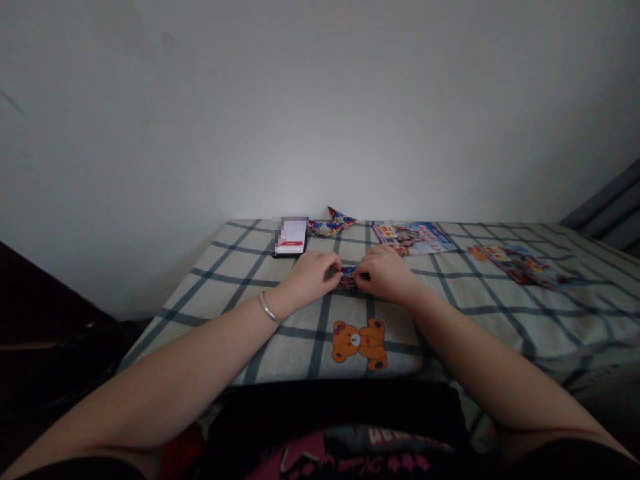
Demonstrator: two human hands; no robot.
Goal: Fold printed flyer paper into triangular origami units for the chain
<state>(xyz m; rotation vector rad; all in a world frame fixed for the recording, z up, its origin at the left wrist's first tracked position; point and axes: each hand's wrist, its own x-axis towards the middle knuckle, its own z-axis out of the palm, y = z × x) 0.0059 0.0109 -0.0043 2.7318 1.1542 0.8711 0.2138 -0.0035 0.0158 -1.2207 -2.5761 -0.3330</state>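
A small, narrow piece of glossy blue-and-purple printed paper is sitting between the two hands, just above the cloth or touching it — which one, the view is not settling. The left hand is pinching its left end between thumb and fingers, and the right hand is gripping the other end the same way. The piece is looking already folded, so the work is seemingly partway along; how many creases are left is not showing. Just beyond the hands, a pointed, folded shape of red, white and blue printed paper is lying, apparently finished, though it may be more than one piece. Left of it, a black-edged phone with a lit white screen is resting, its text unreadable and its left side blurred into blocks. Beyond and right of the right hand, two flat, colourful glossy leaflets are lying seemingly unworked, the nearer one partly out of focus. A pale, blue-checked cloth is spreading beneath everything. The fingers are hiding both paper ends — the folds there are staying unclear.
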